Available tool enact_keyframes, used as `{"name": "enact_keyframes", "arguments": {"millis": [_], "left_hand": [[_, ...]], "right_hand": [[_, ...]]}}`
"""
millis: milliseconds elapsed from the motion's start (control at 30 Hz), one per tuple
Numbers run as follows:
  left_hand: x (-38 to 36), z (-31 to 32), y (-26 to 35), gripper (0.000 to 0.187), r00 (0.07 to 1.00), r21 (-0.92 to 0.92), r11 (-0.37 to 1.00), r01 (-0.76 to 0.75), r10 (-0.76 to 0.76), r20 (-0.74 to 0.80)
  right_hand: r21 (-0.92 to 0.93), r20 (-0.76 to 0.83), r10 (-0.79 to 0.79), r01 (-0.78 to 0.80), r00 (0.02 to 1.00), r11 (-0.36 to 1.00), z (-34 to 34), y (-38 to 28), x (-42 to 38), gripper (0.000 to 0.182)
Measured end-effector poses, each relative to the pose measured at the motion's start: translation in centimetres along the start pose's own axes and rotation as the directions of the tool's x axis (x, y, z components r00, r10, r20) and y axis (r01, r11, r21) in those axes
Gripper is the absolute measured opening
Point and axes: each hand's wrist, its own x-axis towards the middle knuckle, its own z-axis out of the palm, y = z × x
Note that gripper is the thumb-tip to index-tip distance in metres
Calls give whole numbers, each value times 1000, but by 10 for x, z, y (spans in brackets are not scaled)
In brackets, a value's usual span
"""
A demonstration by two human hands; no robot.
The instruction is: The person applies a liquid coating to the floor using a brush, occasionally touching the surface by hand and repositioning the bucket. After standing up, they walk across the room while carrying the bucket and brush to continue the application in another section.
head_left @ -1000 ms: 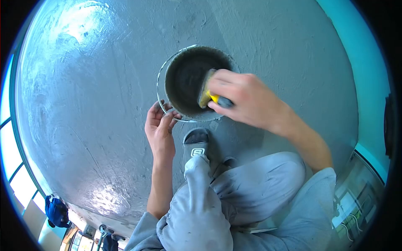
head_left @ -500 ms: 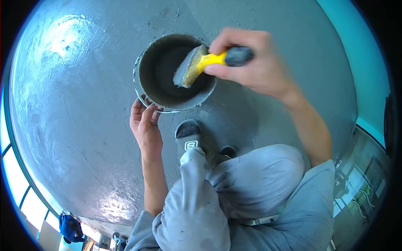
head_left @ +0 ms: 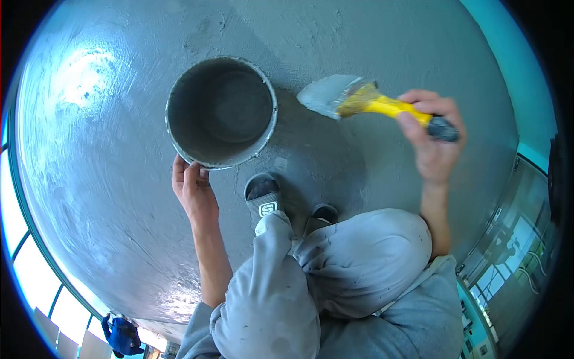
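A round bucket (head_left: 269, 128), its inside coated with grey, stands on the floor ahead of me. My left hand (head_left: 194, 185) is closed on the near left side of its rim, thumb and fingers pinching the edge. To the right of the bucket, my right hand (head_left: 433, 131) grips a putty knife (head_left: 388, 107) by its yellow handle with a black end. Grey material smears the broad pale blade and the yellow part beside it. The blade points left toward the bucket and is outside it.
Wet grey coating covers the floor (head_left: 119, 197), with ridges and glare on the left. My sandals (head_left: 263, 194) rest just below the bucket. A person in dark blue (head_left: 124, 336) is at the lower left, near windows (head_left: 36, 263). A teal wall (head_left: 496, 72) rises at the right.
My right hand has drawn the putty knife out from over the bucket, to the right and down. The bucket and my left hand sit slightly farther left in view.
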Motion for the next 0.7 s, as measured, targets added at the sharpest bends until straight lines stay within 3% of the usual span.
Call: {"name": "enact_keyframes", "arguments": {"millis": [200,300,367,467,600,700], "left_hand": [[2,-8,-1,35,997,-22,1000,7,-6,72],[-8,-8,11,39,996,33,998,47,-49,73],[-19,0,28,46,993,79,993,88,-94,75],[-43,15,69,55,962,191,944,270,-257,-89],[-62,53,138,52,979,379,905,192,-203,-12],[-84,100,188,41,985,634,770,75,-155,71]], "right_hand": [[-283,115,-179,205,977,937,39,84,-46,27],[-371,158,-122,173,980,912,41,111,-88,27],[-433,137,-30,87,990,897,27,114,-126,25],[-497,61,73,-33,995,867,4,102,-191,24],[-569,12,293,-235,956,788,-30,69,-264,25],[-599,5,461,-367,887,712,-50,49,-309,27]]}}
